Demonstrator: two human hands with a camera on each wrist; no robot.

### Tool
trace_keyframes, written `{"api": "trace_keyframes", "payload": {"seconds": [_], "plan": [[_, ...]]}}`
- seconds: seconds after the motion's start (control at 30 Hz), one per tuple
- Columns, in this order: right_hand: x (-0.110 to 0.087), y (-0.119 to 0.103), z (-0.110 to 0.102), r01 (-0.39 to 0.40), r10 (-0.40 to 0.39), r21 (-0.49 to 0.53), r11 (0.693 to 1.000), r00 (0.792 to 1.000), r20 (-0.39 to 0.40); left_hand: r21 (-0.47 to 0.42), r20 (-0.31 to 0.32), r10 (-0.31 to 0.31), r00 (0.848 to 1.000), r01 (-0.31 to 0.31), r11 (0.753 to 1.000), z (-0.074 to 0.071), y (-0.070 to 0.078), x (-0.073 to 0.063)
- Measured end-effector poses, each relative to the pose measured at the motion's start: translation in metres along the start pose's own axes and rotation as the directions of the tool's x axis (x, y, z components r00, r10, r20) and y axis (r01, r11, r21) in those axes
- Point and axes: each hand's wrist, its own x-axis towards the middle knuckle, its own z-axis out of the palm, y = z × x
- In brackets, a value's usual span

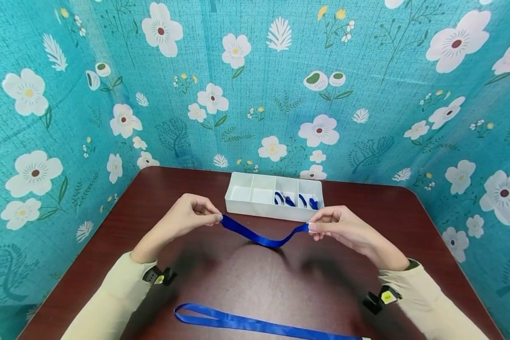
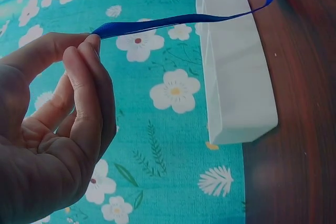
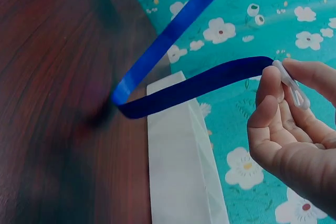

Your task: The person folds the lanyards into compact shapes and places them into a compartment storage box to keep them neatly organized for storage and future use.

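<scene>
A blue lanyard (image 1: pixel 269 242) sags between my two hands, in front of the white box. My left hand (image 1: pixel 193 212) pinches one end of the strap between thumb and fingertips; the left wrist view shows the blue strap (image 2: pixel 152 25) leaving those fingertips. At the other end, my right hand (image 1: pixel 342 231) pinches a white plastic clip (image 3: pixel 292 85) fixed to the strap, seen best in the right wrist view. Nearer to me, a second blue lanyard (image 1: pixel 242 322) lies on the table, looped at its left end.
Behind the hands stands a white divided box (image 1: pixel 261 211); its two right compartments hold blue strap pieces (image 1: pixel 290 202) with white parts. The dark red-brown table (image 1: pixel 187 182) ends at a flowered teal curtain (image 1: pixel 255 104) at the back and sides.
</scene>
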Motion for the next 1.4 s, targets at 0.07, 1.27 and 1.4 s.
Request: {"api": "trace_keyframes", "payload": {"seconds": [0.07,1.27,1.4], "plan": [[0.004,-0.002,0.003,0.009,-0.009,-0.003,1.000,1.000,0.006,0.003,0.002,0.005,1.000,-0.005,1.000,0.002,0.004,0.002],[0.048,-0.030,0.045,0.065,-0.065,-0.025,0.998,0.998,0.020,0.105,0.041,0.118,0.992,-0.122,0.987,0.059,0.057,0.042],[0.050,-0.031,0.049,0.069,-0.069,-0.032,0.997,0.998,0.012,0.107,0.038,0.131,0.991,-0.135,0.985,0.063,0.059,0.044]]}}
